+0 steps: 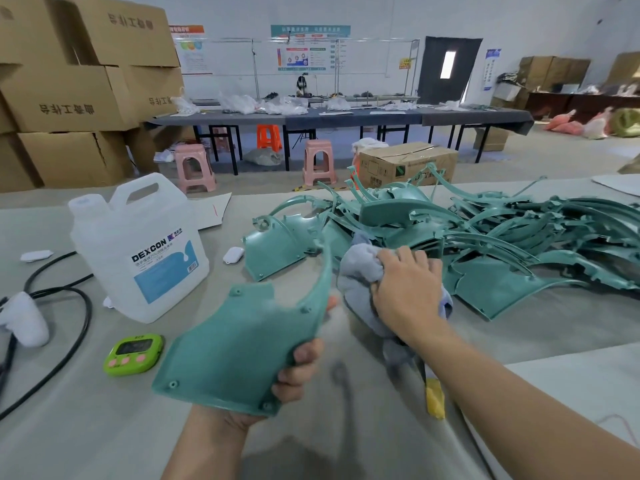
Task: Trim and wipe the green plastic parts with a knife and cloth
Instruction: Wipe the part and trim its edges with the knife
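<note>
My left hand (pixel 298 372) grips a flat green plastic part (pixel 235 348) by its lower right edge and holds it tilted above the table. My right hand (pixel 408 289) clutches a bunched grey-blue cloth (pixel 360 275) just right of that part's curved upper arm. A knife with a yellow handle (pixel 434 398) shows below my right wrist, partly hidden by the cloth and arm. A big pile of green plastic parts (pixel 485 230) lies beyond my right hand.
A white DEXCON jug (pixel 138 251) stands at the left. Nearby lie a green timer (pixel 133 355), black cables (pixel 69 306) and a white controller (pixel 24 320). Cardboard boxes (pixel 76 91), pink stools (pixel 194 168) and a long dark table (pixel 346 116) fill the background.
</note>
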A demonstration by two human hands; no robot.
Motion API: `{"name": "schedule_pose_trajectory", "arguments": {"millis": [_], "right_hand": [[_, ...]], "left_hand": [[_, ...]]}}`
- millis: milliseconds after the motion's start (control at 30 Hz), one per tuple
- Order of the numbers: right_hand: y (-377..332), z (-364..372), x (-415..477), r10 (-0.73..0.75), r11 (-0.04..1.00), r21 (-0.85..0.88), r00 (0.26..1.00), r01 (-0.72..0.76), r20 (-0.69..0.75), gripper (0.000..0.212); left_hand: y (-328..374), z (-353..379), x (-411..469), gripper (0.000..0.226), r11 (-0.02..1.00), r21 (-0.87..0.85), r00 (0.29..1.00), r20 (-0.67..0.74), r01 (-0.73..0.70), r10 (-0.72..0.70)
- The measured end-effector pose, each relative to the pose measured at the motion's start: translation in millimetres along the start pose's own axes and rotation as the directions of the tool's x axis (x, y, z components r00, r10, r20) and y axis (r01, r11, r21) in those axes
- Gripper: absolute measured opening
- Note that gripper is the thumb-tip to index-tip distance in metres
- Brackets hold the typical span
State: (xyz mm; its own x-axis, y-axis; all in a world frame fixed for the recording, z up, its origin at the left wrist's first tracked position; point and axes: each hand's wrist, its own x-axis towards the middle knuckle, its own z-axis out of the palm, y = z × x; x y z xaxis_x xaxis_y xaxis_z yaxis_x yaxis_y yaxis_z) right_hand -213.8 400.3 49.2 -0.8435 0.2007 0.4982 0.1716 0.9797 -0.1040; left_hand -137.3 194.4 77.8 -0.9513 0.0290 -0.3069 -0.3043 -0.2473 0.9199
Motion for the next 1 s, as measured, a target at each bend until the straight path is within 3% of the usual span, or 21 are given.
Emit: {"name": "schedule_pose_trajectory", "arguments": {"millis": [67,133,233,267,300,367,433,500,533,600,700,800,933,1000], "right_hand": [[-5.5,-11.6,-9.4,-0.027,0.998,0.064,0.998,0.023,0.056,0.045],[-15.8,-33.7,-24.1,-0.010,0.977,0.212,1.000,0.008,0.008,0.054],[-39.0,-60.7,-59.5,-0.026,0.943,0.327,0.994,0.059,-0.107,0.042],[-45.8,-67.2,-71.5,0.027,0.894,0.449,0.998,0.001,-0.056,0.041],[-51.6,-74.1,-80.9,0.099,0.783,0.611,0.993,-0.117,0.064,0.041],[-57.3,-73.6,-93.4,0.161,0.544,0.758,0.932,-0.359,0.325,0.036],[-54.8,-71.7,-103.7,0.156,0.609,0.701,0.923,-0.370,0.351,0.050],[-44.0,-66.2,-107.0,0.210,0.707,0.642,0.954,-0.299,0.212,0.065],[-38.3,-63.6,-107.2,0.239,0.698,0.650,0.954,-0.300,0.183,0.071],[-26.5,-60.7,-107.7,0.254,0.575,0.720,0.921,-0.389,0.295,0.067],[-12.3,-66.6,-110.8,0.128,0.403,0.788,0.881,-0.465,0.455,0.008],[9.3,-85.0,-116.0,0.179,0.326,0.799,0.863,-0.506,0.473,0.017],[62.6,-123.0,-133.7,0.285,0.283,0.807,0.849,-0.518,0.445,0.008],[95.7,-144.4,-153.0,0.359,0.251,0.812,0.829,-0.527,0.428,0.013]], "left_hand": [[-2.9,-6.4,13.3,0.031,0.999,0.032,0.999,0.046,0.009,-0.011],[-14.1,-24.9,30.5,0.028,0.999,0.018,0.998,0.057,0.026,-0.027],[-30.3,-31.0,46.8,0.011,0.992,0.096,0.997,-0.002,-0.078,0.078],[-30.5,-25.8,45.0,0.002,0.967,0.213,0.985,-0.060,-0.143,0.159],[-33.0,-21.8,45.6,0.011,0.922,0.321,0.960,-0.099,-0.217,0.260],[-35.2,-14.5,40.3,0.018,0.874,0.377,0.932,-0.070,-0.306,0.356],[-36.5,-8.2,33.1,0.020,0.891,0.320,0.934,-0.050,-0.321,0.354],[-38.2,-6.1,28.0,0.024,0.881,0.291,0.912,-0.058,-0.374,0.406],[-38.6,-4.6,25.5,0.027,0.874,0.280,0.901,-0.063,-0.398,0.430],[-37.6,-0.7,21.5,0.032,0.877,0.194,0.887,-0.056,-0.440,0.458],[-30.1,9.6,10.0,0.028,0.910,0.021,0.910,0.018,-0.415,0.414],[-27.9,31.6,-9.1,0.032,0.935,-0.020,0.925,0.137,-0.355,0.355],[-38.4,73.8,-51.1,0.083,0.948,0.062,0.876,0.405,-0.311,0.261],[-49.8,99.4,-68.9,0.084,0.973,0.045,0.838,0.518,-0.226,0.171]]}}
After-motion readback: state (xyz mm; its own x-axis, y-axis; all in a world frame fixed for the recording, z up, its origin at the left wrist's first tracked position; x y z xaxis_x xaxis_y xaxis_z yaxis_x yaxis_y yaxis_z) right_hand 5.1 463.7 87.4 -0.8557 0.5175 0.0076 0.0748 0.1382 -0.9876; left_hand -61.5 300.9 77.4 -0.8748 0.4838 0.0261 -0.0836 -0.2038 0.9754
